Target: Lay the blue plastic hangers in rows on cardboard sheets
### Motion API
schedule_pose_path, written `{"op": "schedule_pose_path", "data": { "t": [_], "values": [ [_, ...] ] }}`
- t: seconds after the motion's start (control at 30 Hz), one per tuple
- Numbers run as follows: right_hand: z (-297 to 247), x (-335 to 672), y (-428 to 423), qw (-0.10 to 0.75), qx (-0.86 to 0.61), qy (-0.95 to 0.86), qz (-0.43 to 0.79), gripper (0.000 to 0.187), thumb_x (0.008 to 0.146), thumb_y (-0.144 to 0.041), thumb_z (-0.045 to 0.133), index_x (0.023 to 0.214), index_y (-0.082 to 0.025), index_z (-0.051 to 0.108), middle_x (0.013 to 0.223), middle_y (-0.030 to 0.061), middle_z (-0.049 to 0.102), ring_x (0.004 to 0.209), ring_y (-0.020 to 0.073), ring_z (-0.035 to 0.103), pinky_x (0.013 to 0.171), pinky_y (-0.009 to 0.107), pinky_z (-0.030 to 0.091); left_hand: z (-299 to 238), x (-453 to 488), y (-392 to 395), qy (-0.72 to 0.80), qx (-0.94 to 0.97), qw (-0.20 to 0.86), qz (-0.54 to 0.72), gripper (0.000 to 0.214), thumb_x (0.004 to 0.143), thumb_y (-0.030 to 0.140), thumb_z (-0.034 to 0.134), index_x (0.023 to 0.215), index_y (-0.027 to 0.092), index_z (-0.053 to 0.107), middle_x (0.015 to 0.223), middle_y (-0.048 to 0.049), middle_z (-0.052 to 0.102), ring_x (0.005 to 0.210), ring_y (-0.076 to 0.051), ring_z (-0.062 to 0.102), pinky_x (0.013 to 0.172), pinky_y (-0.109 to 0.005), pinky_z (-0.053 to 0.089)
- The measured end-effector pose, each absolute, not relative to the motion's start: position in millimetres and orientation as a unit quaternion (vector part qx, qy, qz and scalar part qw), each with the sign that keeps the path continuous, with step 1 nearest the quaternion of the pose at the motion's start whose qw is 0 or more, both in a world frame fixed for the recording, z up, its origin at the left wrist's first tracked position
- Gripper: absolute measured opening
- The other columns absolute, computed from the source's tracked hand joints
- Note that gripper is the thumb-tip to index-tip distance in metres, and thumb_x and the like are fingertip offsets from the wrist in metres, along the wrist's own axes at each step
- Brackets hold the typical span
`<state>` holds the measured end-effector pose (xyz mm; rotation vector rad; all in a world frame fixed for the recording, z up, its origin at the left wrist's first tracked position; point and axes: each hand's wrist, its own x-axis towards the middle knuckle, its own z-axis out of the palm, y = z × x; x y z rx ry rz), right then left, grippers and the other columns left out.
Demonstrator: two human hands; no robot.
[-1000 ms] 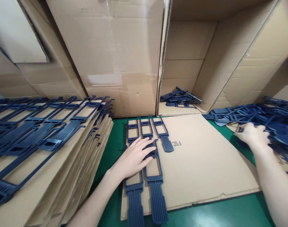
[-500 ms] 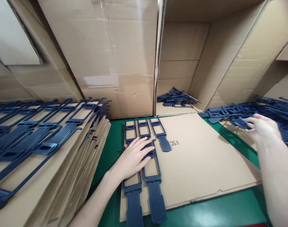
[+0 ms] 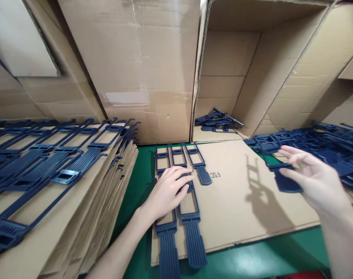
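Observation:
My right hand (image 3: 316,174) grips a dark blue plastic frame piece (image 3: 287,182) between thumb and fingers, raised above the right part of the cardboard sheet (image 3: 228,217), where its shadow falls. My left hand (image 3: 172,188) rests with fingers apart over the laid-out pieces, covering parts of them. Two long ribbed pieces, one of them a near piece (image 3: 194,240), point toward me at the sheet's left side. Farther back, several more lie in a row, among them a short ribbed piece (image 3: 202,168) beside the printed letters.
At the left stands a stack of cardboard sheets (image 3: 107,209) bearing similar blue pieces. A loose pile of blue pieces (image 3: 324,151) lies at the right. Behind is an open cardboard box (image 3: 223,85) with a few pieces inside. The table (image 3: 240,259) is green.
My right hand has moved left from the pile, bringing out a blue frame piece. My left hand stays over the laid-out pieces, its fingers a little more bent.

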<state>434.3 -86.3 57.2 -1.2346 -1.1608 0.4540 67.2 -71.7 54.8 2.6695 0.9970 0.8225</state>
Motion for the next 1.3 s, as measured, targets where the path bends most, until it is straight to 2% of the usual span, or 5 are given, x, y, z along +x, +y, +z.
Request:
{"op": "schedule_pose_path", "data": {
  "t": [0.43,0.57,0.93,1.1,1.3],
  "values": [
    [43.0,286.9,-133.6,0.598,-0.392,-0.606,0.348,0.013,0.085,-0.022,0.059,0.082,-0.025,0.047,0.141,0.0088,0.039,0.128,0.0318,0.044,0.096,0.052,0.05,52.4,70.8,-67.0,0.358,0.624,0.542,0.434,0.046,0.086,0.035,0.061,0.125,0.01,0.053,0.101,-0.0131,0.069,0.071,-0.015,0.065,0.054,-0.023,0.052],
    [35.0,270.6,-133.4,0.596,-0.387,-0.586,0.39,0.01,0.086,-0.026,0.06,0.083,-0.025,0.051,0.137,0.0095,0.042,0.125,0.0306,0.048,0.094,0.049,0.052,55.1,74.7,-70.3,0.315,0.562,0.629,0.434,0.04,0.083,0.039,0.066,0.108,0.008,0.06,0.098,-0.0157,0.07,0.071,-0.017,0.068,0.063,-0.028,0.057],
    [25.8,271.2,-136.3,0.526,-0.47,-0.544,0.455,0.038,0.085,-0.041,0.061,0.118,-0.029,0.047,0.078,0.0009,0.065,0.069,0.0177,0.063,0.053,0.026,0.053,54.2,79.3,-76.0,0.322,0.538,0.674,0.39,0.035,0.076,0.041,0.072,0.082,0.009,0.06,0.077,-0.0117,0.072,0.059,-0.018,0.069,0.055,-0.028,0.058],
    [26.9,276.8,-135.7,0.542,-0.497,-0.502,0.456,0.038,0.081,-0.043,0.064,0.112,-0.027,0.05,0.069,0.0002,0.063,0.063,0.0177,0.06,0.042,0.022,0.045,50.6,78.8,-77.4,0.354,0.643,0.576,0.359,0.033,0.087,0.043,0.058,0.079,0.011,0.062,0.077,-0.01,0.071,0.056,-0.016,0.067,0.053,-0.028,0.056],
    [22.5,289.5,-127.8,0.571,-0.565,-0.475,0.36,0.028,0.079,-0.047,0.065,0.097,-0.026,0.057,0.065,0.0,0.059,0.063,0.0174,0.059,0.041,0.021,0.042,54.0,71.8,-74.9,0.367,0.881,0.119,0.272,0.026,0.094,0.026,0.047,0.095,0.018,0.071,0.094,-0.006,0.072,0.094,-0.024,0.063,0.086,-0.038,0.05]
  ]
}}
